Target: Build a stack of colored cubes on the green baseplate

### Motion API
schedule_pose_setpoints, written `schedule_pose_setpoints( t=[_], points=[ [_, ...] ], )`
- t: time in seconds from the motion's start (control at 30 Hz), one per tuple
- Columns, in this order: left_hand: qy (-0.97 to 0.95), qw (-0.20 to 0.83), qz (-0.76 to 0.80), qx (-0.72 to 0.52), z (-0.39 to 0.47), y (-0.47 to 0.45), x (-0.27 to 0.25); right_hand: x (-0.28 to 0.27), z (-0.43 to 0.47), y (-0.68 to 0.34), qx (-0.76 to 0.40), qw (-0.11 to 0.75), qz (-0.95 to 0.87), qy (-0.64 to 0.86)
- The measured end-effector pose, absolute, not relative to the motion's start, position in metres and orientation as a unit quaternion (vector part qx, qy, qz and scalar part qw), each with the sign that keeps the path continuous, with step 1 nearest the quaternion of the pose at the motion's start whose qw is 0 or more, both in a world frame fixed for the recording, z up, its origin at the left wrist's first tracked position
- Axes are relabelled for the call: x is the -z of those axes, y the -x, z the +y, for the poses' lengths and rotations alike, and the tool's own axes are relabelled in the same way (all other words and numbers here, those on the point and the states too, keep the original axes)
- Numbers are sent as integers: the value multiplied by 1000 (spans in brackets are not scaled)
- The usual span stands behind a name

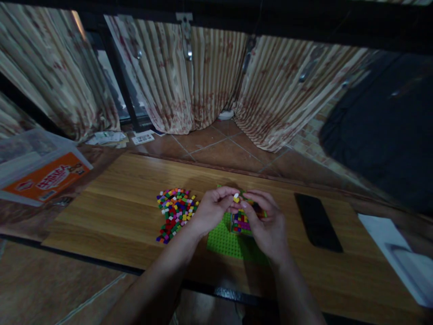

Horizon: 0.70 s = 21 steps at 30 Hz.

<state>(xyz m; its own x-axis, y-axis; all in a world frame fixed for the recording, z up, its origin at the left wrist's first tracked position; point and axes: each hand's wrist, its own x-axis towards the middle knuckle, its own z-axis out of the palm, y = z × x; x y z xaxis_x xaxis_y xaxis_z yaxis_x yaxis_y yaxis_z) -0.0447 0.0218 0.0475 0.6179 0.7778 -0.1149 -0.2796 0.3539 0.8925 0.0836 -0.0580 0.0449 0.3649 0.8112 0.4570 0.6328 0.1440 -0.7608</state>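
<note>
**Fingertips met over a white-and-yellow piece [236, 198]**

Both forearms reached in from six o'clock. The left hand [212, 207] had its thumb and forefinger closed in a tight pinch on the tiny piece, white on top and yellow below. The right hand [269, 225] curled in opposite, thumb and forefinger slightly parted just beside it — whether they also gripped it, I could not tell.

Under the hands lay a green studded baseplate [225, 243], taken here as the centre of the clock. On it, toward twelve, stood a block of coloured cubes [241, 223] in red, purple and blue, partly hidden by the right hand. At ten o'clock a loose pile of small cubes [177, 212] spread over the wood-grain tabletop [115, 203]. A flat black phone [318, 222] lay just short of three, a white sheet [382, 237] beyond it.

Between nine and ten sat a clear plastic box [64, 146]; its orange label [47, 177] bore white lettering too blurred to read. Near eleven, a card [143, 137] with a QR-like square rested on brown floor tiles [213, 144]. Farthest off, at twelve — striped, pleated fabric curtains [216, 76] with reddish blotches.
</note>
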Motion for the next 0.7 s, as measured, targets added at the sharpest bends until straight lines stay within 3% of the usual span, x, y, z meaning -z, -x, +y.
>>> schedule_pose_setpoints(
  t=[0.4, 0.7],
  points=[
    [-549, 718, 260, -339, 20, 40, -40, -43, -56, -82, -74, 489, -555, 669],
    [-674, 575, 280, -370, 17, 42, -36, -47, -58, -80, -81, 512, -539, 664]
  ],
)
